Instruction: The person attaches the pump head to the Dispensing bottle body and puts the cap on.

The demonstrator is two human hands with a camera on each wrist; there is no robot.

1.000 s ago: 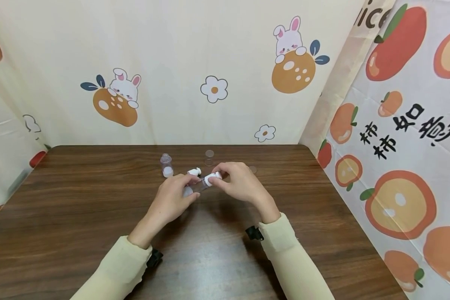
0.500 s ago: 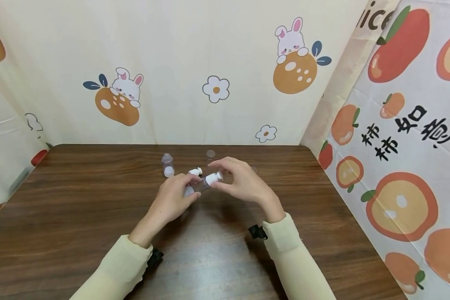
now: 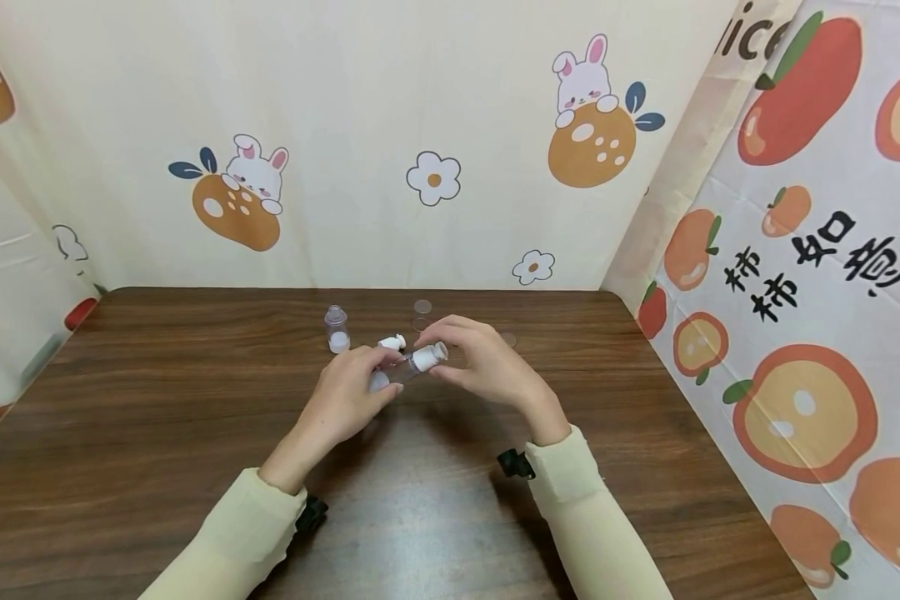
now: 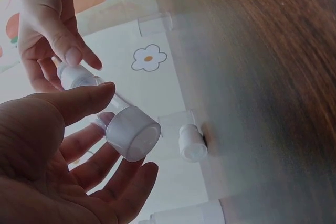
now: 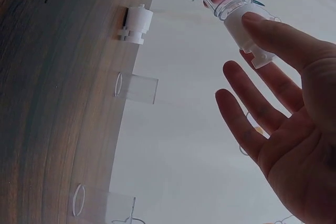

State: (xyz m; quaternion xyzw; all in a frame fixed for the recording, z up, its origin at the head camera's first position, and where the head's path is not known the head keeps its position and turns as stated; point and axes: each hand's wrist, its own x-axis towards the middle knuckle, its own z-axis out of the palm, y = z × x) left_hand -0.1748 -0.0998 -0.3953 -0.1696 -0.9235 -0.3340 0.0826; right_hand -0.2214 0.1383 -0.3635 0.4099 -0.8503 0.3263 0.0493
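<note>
My left hand point(image 3: 348, 392) grips a clear bottle point(image 4: 123, 103) by its lower body, near the white base. The bottle lies tilted above the table, its white pump top point(image 5: 241, 27) pointing up and right. Around that pump top, my right hand point(image 3: 487, 362) has loosely spread fingers. Its thumb point(image 5: 278, 35) overlaps the pump in the right wrist view; contact is hard to tell. Just beyond my left hand, a second white pump top point(image 3: 392, 342) sits on the table. A clear bottle with white inside point(image 3: 337, 331) stands upright farther left.
Clear caps lie behind my right hand, one cap point(image 3: 422, 307) near the back edge and another point(image 3: 508, 339) to the right. The wooden table point(image 3: 157, 417) meets a printed curtain point(image 3: 345, 208) at the back and another point(image 3: 795, 375) on the right.
My right fingers have loosened from the pump top and spread around it, leaving more of it showing. The left hand keeps hold of the bottle almost in place.
</note>
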